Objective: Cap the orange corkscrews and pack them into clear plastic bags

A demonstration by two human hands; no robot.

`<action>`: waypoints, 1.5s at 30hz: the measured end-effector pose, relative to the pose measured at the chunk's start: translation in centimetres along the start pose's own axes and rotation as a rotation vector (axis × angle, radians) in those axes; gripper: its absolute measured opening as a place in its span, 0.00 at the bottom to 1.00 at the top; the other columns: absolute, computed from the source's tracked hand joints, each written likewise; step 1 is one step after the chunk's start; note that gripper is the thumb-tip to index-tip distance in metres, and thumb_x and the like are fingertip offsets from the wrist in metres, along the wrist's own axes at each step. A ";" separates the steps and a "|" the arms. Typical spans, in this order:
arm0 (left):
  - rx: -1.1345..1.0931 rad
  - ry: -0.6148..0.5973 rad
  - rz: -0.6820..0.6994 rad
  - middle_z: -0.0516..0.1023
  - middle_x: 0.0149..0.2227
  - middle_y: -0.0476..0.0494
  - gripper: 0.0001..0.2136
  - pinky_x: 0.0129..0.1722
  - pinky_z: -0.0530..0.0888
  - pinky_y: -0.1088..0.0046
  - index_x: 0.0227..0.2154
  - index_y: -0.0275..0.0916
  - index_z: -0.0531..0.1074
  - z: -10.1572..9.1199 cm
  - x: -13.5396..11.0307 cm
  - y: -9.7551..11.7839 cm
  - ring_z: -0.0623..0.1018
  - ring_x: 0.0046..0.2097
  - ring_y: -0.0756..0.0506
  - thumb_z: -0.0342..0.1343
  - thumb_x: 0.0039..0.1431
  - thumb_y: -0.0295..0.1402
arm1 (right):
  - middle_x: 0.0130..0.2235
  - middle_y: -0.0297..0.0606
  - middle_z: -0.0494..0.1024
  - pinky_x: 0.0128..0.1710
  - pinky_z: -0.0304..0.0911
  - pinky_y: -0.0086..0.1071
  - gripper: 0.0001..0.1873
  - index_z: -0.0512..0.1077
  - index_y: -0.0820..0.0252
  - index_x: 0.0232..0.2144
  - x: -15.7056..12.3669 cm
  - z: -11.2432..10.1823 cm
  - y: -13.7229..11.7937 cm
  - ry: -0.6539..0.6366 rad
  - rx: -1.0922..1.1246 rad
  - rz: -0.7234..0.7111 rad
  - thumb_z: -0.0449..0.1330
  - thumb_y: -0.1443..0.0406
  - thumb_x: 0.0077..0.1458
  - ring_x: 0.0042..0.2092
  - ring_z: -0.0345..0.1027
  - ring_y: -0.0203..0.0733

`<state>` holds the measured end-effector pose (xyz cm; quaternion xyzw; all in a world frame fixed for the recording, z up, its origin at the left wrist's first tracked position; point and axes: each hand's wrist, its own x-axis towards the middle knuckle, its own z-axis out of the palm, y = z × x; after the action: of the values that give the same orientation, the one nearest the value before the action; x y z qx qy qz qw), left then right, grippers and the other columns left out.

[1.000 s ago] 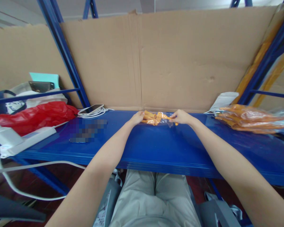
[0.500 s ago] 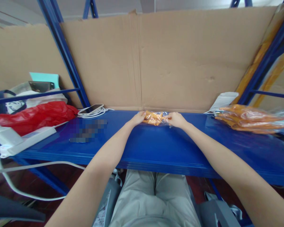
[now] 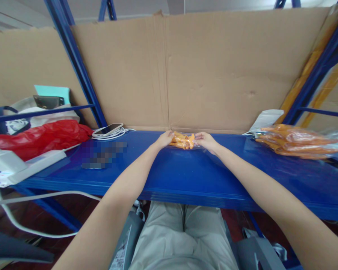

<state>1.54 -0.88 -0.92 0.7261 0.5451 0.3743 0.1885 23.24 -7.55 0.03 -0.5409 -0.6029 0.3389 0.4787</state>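
Observation:
An orange rubber glove, folded, with finger-like ends at its right, lies partly in a clear plastic bag near the back of the blue table. My left hand is closed on the left end of this bundle, thumb and fingers pinching it. At the opposite end, my right hand has its fingers bent around the bag's edge, close beside the orange finger ends. Its fingertips are small in view, and the film between them shows only faintly.
Further right lies a pile of orange gloves in clear bags. A phone rests on a coiled white cable at the left, near a red plastic bag and a white power strip. A cardboard wall stands behind the table.
My right hand has shifted slightly left and its fingers have loosened. The orange finger ends now show more plainly, with less film over them. My left hand has stayed in place.

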 end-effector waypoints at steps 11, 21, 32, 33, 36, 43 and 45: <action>0.165 -0.004 -0.068 0.75 0.55 0.34 0.22 0.53 0.70 0.70 0.55 0.31 0.70 -0.3 -0.7 1.6 0.76 0.54 0.40 0.56 0.56 0.31 | 0.20 0.32 0.75 0.22 0.59 0.21 0.12 0.64 0.60 0.25 -1.1 0.4 -1.3 -0.048 -0.061 0.138 0.60 0.78 0.52 0.21 0.68 0.30; -0.008 0.112 -0.130 0.78 0.50 0.35 0.17 0.51 0.71 0.69 0.44 0.32 0.77 -1.1 -0.3 1.2 0.76 0.53 0.41 0.45 0.64 0.33 | 0.19 0.30 0.73 0.20 0.54 0.20 0.10 0.66 0.62 0.24 -0.9 -0.3 -0.8 -0.092 -0.003 0.056 0.62 0.76 0.51 0.22 0.66 0.29; 0.149 0.108 -0.029 0.77 0.52 0.37 0.17 0.54 0.70 0.69 0.49 0.33 0.75 -0.8 -0.8 1.2 0.76 0.53 0.40 0.57 0.57 0.30 | 0.21 0.34 0.75 0.27 0.66 0.24 0.10 0.70 0.62 0.18 -0.3 0.0 -0.3 -0.112 -0.043 0.054 0.63 0.74 0.48 0.23 0.65 0.30; 0.164 0.112 -0.023 0.77 0.52 0.37 0.17 0.54 0.70 0.69 0.49 0.34 0.75 -0.8 -0.8 1.3 0.76 0.54 0.40 0.56 0.58 0.31 | 0.21 0.34 0.75 0.27 0.65 0.24 0.10 0.70 0.62 0.18 -0.2 0.1 -0.1 -0.109 -0.047 0.045 0.64 0.73 0.47 0.23 0.65 0.30; 0.219 0.115 -0.015 0.78 0.50 0.36 0.16 0.55 0.69 0.67 0.49 0.35 0.76 -0.8 -1.1 1.5 0.76 0.53 0.38 0.54 0.60 0.34 | 0.20 0.33 0.73 0.24 0.61 0.23 0.08 0.72 0.63 0.18 0.1 0.1 0.3 -0.098 -0.069 0.006 0.64 0.71 0.46 0.22 0.62 0.29; 0.375 -0.032 0.096 0.80 0.48 0.45 0.12 0.65 0.50 0.48 0.41 0.46 0.80 -0.9 -1.9 2.4 0.72 0.57 0.35 0.53 0.60 0.38 | 0.18 0.32 0.72 0.25 0.58 0.25 0.08 0.76 0.64 0.21 0.3 -0.7 0.3 -0.092 -0.302 -0.071 0.61 0.66 0.48 0.22 0.61 0.31; 0.453 -0.057 0.104 0.81 0.46 0.44 0.13 0.65 0.43 0.44 0.40 0.47 0.81 -0.9 -2.0 2.6 0.73 0.56 0.34 0.52 0.61 0.39 | 0.21 0.34 0.75 0.29 0.61 0.26 0.09 0.77 0.64 0.21 0.5 -0.9 0.0 -0.050 -0.365 -0.101 0.59 0.68 0.49 0.24 0.65 0.34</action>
<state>2.35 -3.76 0.77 0.7872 0.5716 0.2309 0.0165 24.17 -7.15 0.40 -0.5792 -0.6925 0.2127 0.3738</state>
